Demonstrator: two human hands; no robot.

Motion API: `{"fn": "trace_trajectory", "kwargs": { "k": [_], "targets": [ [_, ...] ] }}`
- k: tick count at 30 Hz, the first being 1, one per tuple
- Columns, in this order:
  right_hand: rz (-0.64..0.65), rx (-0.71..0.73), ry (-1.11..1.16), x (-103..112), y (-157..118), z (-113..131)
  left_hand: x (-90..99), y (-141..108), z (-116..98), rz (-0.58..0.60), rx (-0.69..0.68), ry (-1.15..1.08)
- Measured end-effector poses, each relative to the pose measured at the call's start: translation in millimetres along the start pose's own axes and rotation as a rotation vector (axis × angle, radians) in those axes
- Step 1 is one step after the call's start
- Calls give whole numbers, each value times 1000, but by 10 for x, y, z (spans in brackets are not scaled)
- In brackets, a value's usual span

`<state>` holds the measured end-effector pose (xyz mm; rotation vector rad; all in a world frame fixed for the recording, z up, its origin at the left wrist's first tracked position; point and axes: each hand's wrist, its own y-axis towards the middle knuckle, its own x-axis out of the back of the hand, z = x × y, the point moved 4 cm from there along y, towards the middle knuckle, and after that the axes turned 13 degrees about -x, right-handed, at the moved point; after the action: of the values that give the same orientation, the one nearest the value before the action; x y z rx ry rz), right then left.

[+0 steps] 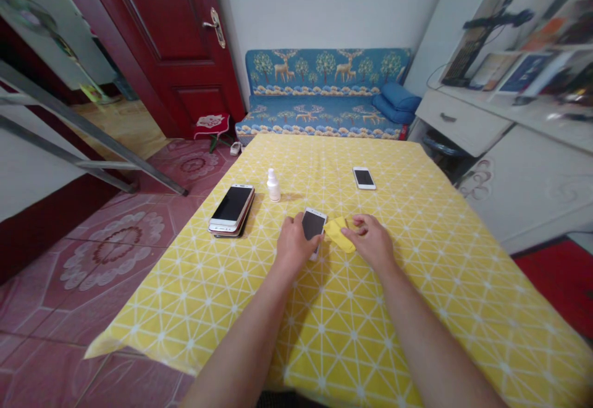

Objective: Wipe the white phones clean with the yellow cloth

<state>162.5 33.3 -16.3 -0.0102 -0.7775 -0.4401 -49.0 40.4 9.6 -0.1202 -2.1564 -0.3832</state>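
Near edge first: table (pixel 354 334) under a yellow patterned cover, both forearms reaching in over it. Left hand (pixel 293 244) on a white-edged phone (pixel 313 225); its grip is partly closed, thumb across the near part of the screen, fingers at the left long edge. Right hand (pixel 374 242) has a closed pinch, thumb and fingertips, on a yellow cloth (pixel 340 235).

Key relation: the held phone lies between the hands, directly at the left grip and to the left of the right one, with the cloth between it and the right fingers. Phone's long axis runs roughly near-to-far, far end leaning slightly right. Left hand is nearer, already touching. Cloth's left corner is right by the phone's right edge; can't tell if they touch.

Off to the left, a stack of phones (pixel 233 204), long axis also near-to-far, top one dark-screened. Farther, upright white bottle (pixel 273 190), between stack and held phone. Farther still, right of centre, separate white phone (pixel 364 178). Beyond the table, blue patterned sofa (pixel 319 108) by the wall.
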Motion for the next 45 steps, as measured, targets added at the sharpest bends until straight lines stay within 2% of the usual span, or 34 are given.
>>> {"fn": "trace_trajectory", "kwargs": {
  "k": [3,5,10,13,15,18,22,27,30,33,36,39,42,45],
  "targets": [
    [-84,85,-211,30,-59,71,0,-173,-42,36,-105,-86],
    [-79,100,-241,25,-81,82,1,-334,-52,40,-184,-107],
    [-18,129,-42,-7,-72,36,-10,-830,-26,136,-376,-40],
    [-52,26,148,13,-53,-40,18,-1078,-15,214,-439,12],
    [-101,-40,235,35,-57,-72,44,-1155,-19,239,-433,15],
    [-136,-108,278,40,-82,-71,44,-1103,-24,236,-347,-27],
    [-114,-137,363,30,-121,-15,-15,-841,-23,199,-242,-40],
    [-278,71,288,197,-180,151,-72,-523,-77,202,-256,-60],
    [-306,123,155,235,-191,224,-114,-411,-117,207,-312,-72],
    [-222,133,-3,163,-220,269,-160,-359,-129,186,-376,-69],
    [-59,169,-114,50,-338,309,-184,-330,-104,165,-401,-55],
    [77,222,-167,-4,-527,347,-182,-278,-75,193,-412,-55],
    [155,281,-235,1,-674,374,-154,-216,-66,224,-437,-67],
    [176,328,-334,14,-666,377,-126,-184,-63,238,-445,-68]
  ]
}}
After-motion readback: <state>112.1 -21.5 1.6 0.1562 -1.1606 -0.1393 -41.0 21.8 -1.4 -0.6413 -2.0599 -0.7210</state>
